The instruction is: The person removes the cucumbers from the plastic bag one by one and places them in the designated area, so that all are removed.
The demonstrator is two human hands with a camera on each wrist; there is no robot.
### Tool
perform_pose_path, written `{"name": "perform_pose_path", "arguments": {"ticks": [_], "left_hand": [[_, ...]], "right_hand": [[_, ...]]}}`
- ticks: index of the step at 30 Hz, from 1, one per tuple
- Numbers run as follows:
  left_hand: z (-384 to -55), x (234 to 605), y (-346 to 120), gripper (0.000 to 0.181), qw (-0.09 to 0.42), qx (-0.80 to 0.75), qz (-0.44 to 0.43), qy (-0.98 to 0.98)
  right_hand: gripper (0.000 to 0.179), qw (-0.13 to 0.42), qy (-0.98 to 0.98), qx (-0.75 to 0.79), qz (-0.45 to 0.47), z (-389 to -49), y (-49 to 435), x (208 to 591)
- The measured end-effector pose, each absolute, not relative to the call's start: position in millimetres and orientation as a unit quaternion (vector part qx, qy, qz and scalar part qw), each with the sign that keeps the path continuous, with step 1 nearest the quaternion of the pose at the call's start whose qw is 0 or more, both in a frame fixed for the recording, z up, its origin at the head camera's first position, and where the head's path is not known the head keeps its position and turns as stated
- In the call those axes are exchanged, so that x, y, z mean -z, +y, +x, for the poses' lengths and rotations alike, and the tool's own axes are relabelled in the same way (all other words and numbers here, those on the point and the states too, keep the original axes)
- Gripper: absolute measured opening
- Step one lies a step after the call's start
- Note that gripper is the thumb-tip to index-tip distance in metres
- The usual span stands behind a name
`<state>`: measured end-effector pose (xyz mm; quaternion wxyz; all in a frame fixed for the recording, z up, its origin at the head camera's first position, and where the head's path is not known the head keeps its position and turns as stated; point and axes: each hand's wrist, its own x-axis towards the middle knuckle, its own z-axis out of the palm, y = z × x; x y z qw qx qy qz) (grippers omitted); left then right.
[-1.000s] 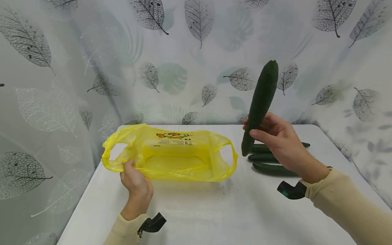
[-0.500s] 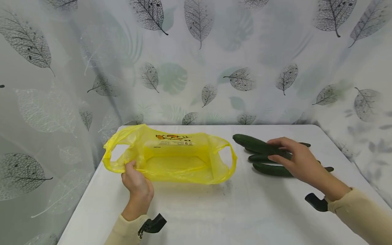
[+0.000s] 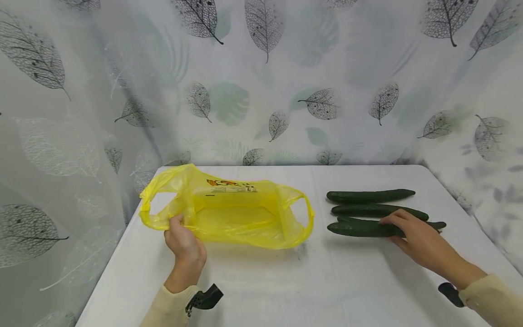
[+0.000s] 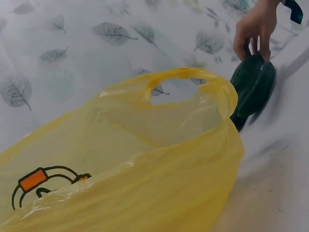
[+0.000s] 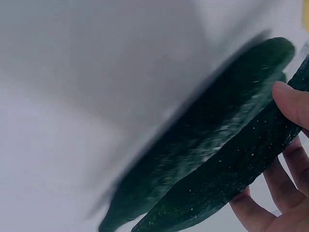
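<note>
My left hand (image 3: 185, 247) grips the near edge of a yellow plastic bag (image 3: 237, 231), beside its left handle; the bag lies on its side with its mouth toward me. In the left wrist view the bag (image 4: 159, 179) fills the foreground. At the right, my right hand (image 3: 422, 240) holds a dark green cucumber (image 3: 355, 228) between thumb and fingers, low over the table. It lies right along a second cucumber (image 3: 437, 225), partly covered by it and the hand. The right wrist view shows the thumb (image 5: 292, 104) across the held cucumber (image 5: 217, 179).
Behind the held cucumber lie two more, a middle one (image 3: 367, 210) and a back one (image 3: 369, 196), roughly parallel. They all share a white-covered table (image 3: 265, 290). A curtain with a leaf print (image 3: 261, 104) stands behind and at the sides.
My right hand has lowered the cucumber from upright in the air to lying flat, then brought it toward me, to the front of the group. The left hand and bag have hardly moved.
</note>
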<state>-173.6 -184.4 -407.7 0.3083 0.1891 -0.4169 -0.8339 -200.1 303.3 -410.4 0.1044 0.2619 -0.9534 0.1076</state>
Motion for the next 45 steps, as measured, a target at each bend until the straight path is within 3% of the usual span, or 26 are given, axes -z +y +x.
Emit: {"name": "perform_pose_path", "arguments": {"ticks": [11,25,31,37,40,45], "left_hand": [[-173.5,409.6,-182.9,0.038,0.302,0.835,0.210,-0.410],[-173.9,415.0,-176.0,0.036,0.289,0.832,0.218,-0.419],[-173.5,417.4,-177.7,0.048,0.302,0.838,0.158,-0.425],[-170.8,413.4,-184.4,0.063,0.308,0.825,0.154,-0.449],[-170.1,408.3,-188.2,0.082,0.332,0.811,0.140,-0.460],[-168.0,395.4,-196.6,0.110,0.416,0.779,0.095,-0.459]], "right_hand": [[0.040,0.040,-0.966,-0.098,0.235,-200.1,323.7,427.2],[0.040,0.033,-0.966,-0.090,0.239,-201.5,329.7,442.6],[0.041,0.033,-0.971,-0.084,0.222,-200.6,329.2,443.6],[0.040,0.034,-0.975,-0.067,0.211,-200.2,327.4,445.4],[0.040,0.030,-0.976,-0.057,0.210,-199.9,325.7,444.5],[0.039,0.033,-0.975,-0.045,0.216,-198.6,322.3,440.3]]}}
